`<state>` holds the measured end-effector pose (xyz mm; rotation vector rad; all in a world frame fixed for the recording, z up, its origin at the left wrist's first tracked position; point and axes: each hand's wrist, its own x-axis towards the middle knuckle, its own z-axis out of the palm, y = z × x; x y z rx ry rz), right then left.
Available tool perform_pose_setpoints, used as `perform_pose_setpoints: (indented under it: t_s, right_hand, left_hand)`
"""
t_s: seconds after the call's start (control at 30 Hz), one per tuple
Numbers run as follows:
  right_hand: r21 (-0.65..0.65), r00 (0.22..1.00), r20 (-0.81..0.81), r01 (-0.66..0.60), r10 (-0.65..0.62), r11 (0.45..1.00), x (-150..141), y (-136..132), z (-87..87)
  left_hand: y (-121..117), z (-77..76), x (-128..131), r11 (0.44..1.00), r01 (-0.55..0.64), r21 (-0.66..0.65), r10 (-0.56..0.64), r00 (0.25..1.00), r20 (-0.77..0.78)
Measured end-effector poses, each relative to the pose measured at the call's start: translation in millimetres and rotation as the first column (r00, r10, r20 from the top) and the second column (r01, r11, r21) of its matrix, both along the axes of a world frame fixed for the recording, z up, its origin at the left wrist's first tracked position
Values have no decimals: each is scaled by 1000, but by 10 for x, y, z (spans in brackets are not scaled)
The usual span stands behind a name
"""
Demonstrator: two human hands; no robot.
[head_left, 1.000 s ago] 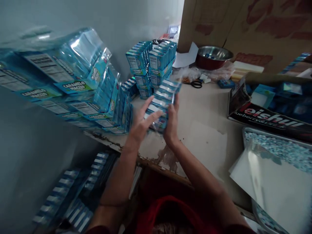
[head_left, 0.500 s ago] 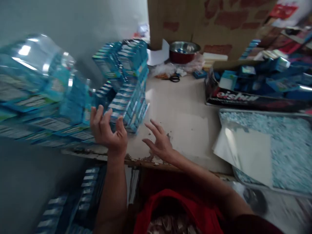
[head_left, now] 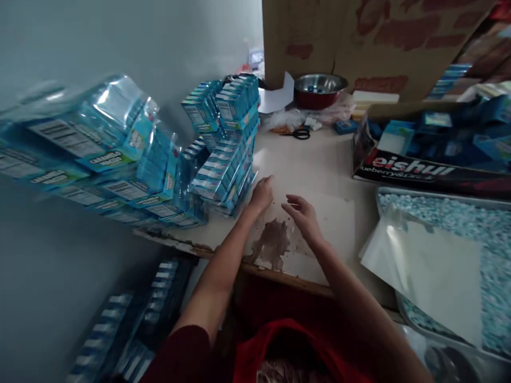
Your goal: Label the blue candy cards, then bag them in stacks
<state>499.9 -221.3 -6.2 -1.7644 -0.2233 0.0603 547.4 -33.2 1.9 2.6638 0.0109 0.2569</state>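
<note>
Just right of a stack of plastic-wrapped blue boxes [head_left: 223,167], my left hand [head_left: 261,196] is low over the table [head_left: 319,159], its fingers curled in. Whether anything is inside them is hidden. Beside it, a small gap away, my right hand [head_left: 304,215] hovers above the tabletop with fingers stretched and apart, holding nothing. Larger wrapped packs of blue boxes [head_left: 107,143] are piled farther left, against the wall.
To the right stand a carton of blue boxes [head_left: 403,173] and a tray of pale blue pieces [head_left: 435,207] with white sheets [head_left: 435,271] on it. Scissors [head_left: 301,134] and a red-sided metal bowl [head_left: 319,98] are at the back. A red bag [head_left: 259,346] hangs in front of me.
My left hand has turned over and moved right, from in front of the stack to its right side, its fingers curling. My right hand stays open. The view has shifted left.
</note>
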Motion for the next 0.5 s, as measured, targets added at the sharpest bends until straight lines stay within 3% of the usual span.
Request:
perform_pose_setpoints:
  t_s: [0.1, 0.27, 0.37, 0.5]
  right_hand:
    - [76, 996, 3, 92, -93, 993, 300, 360, -55]
    - [-159, 995, 34, 101, -97, 982, 681, 566, -194]
    - [-242, 997, 25, 79, -75, 967, 822, 683, -216]
    - [-347, 999, 30, 46, -38, 937, 924, 774, -200]
  left_hand:
    - [39, 131, 423, 995, -68, 79, 70, 997, -31]
    - [228, 285, 954, 965, -175, 197, 210, 963, -172]
    - [374, 325, 1098, 943, -235, 237, 296, 917, -267]
    - [504, 313, 1080, 915, -342, 215, 394, 871, -292]
